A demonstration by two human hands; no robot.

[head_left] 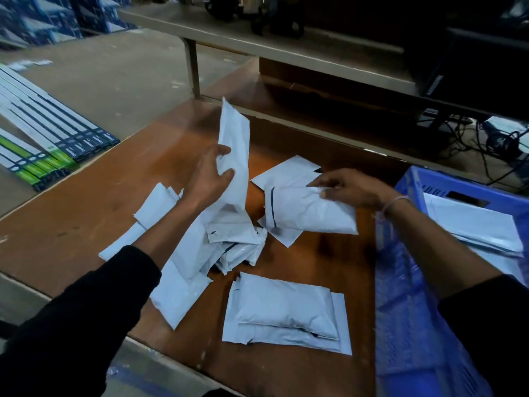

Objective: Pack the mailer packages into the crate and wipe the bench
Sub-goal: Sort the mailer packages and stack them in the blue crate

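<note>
Several white mailer packages lie scattered on the brown wooden bench [86, 222]. My left hand [210, 179] grips one long mailer [233, 144] and holds it upright above the pile. My right hand [346, 189] pinches the top edge of a padded mailer [309, 213] near the bench's middle. A stack of two flat mailers [283, 310] rests at the front. The blue plastic crate [406, 310] stands at the right with some mailers [472, 224] lying inside it.
A raised shelf [257, 38] runs across the back of the bench on a post [192, 70]. Long boxed items [43, 133] lie on the floor to the left. Cables and dark equipment [501, 138] sit at the back right.
</note>
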